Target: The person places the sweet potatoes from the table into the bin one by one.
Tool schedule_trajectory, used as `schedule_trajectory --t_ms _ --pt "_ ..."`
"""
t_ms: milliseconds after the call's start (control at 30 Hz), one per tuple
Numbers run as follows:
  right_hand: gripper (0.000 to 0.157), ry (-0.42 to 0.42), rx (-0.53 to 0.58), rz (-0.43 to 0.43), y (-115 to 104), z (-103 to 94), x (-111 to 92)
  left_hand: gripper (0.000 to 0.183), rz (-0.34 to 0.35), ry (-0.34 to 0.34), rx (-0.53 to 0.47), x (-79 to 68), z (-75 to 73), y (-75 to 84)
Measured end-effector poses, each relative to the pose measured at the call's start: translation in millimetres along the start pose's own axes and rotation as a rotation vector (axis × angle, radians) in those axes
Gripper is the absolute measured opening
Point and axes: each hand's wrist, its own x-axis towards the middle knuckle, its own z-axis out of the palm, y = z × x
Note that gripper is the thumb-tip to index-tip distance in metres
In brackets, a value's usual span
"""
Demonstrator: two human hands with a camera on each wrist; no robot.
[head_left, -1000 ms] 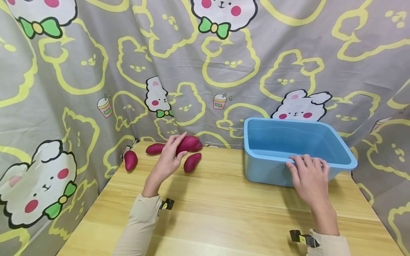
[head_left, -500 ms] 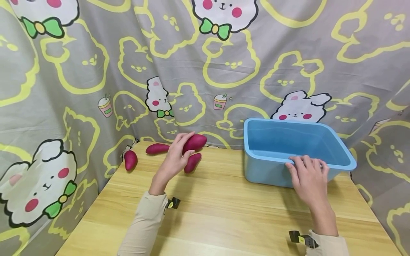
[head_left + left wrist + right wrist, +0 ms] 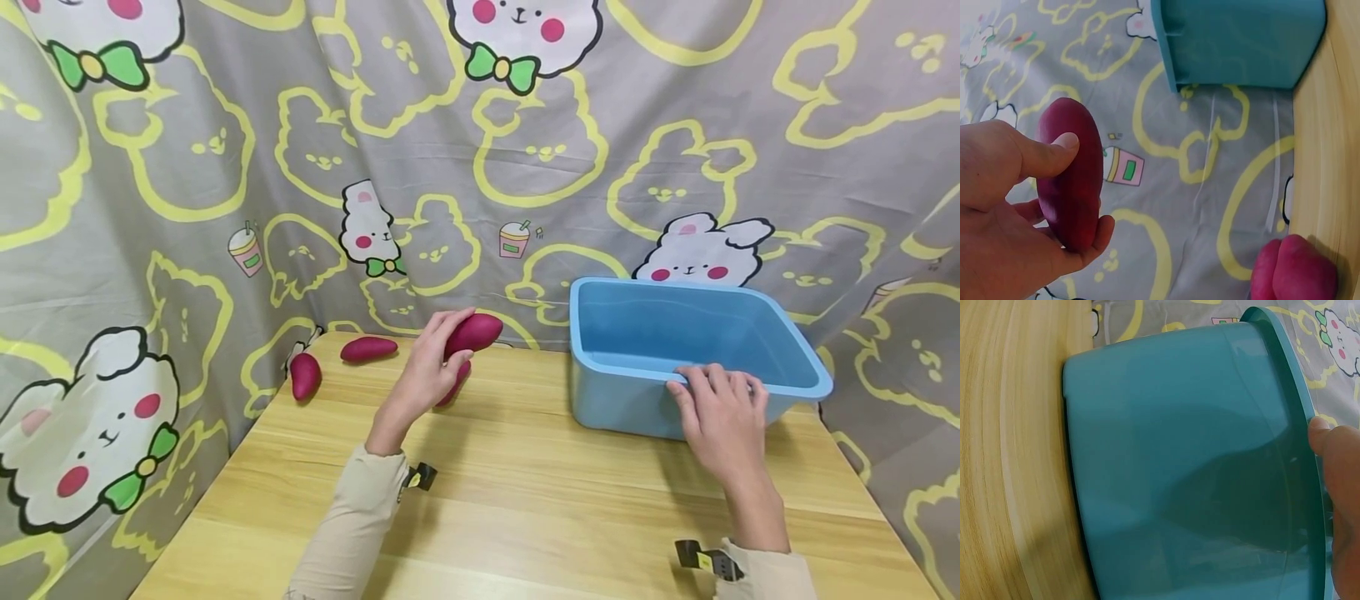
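My left hand (image 3: 426,373) holds a purple-red sweet potato (image 3: 480,332) above the back of the table. In the left wrist view, the thumb lies across this sweet potato (image 3: 1072,187) and fingers curl behind and under it. Partly hidden by that hand is another sweet potato (image 3: 455,387) on the table; the left wrist view shows two sweet potatoes (image 3: 1302,272) lying close together there. My right hand (image 3: 723,421) grips the near rim of a blue plastic bin (image 3: 622,402), thumb outside, fingers over the edge. What the bin's floor bears is mostly hidden.
Two more sweet potatoes lie at the back left, one lengthwise (image 3: 368,349) and one near the corner (image 3: 305,377). A grey patterned curtain (image 3: 442,150) hangs behind and beside the wooden table (image 3: 525,500).
My left hand has moved rightward with the sweet potato, lifting it off the back of the table. The lengthwise sweet potato is now fully uncovered. My right hand stays on the rim.
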Motion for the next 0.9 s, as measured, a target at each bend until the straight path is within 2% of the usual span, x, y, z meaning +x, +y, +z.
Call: schedule_trajectory --t_ms 233,567,900 --pt "0.024 0.001 -0.001 0.001 -1.4 -0.6 0.8 0.054 0.035 -0.004 -0.009 5.1 6.4 5.0" --pt "0.024 0.004 -0.001 -0.001 -2.1 0.8 -0.2 0.057 0.016 -0.059 -0.052 10.4 12.8 10.7" --pt "0.023 0.008 0.006 -0.002 -3.4 -1.0 0.6 0.058 0.017 -0.085 -0.058 19.2 18.6 18.6"
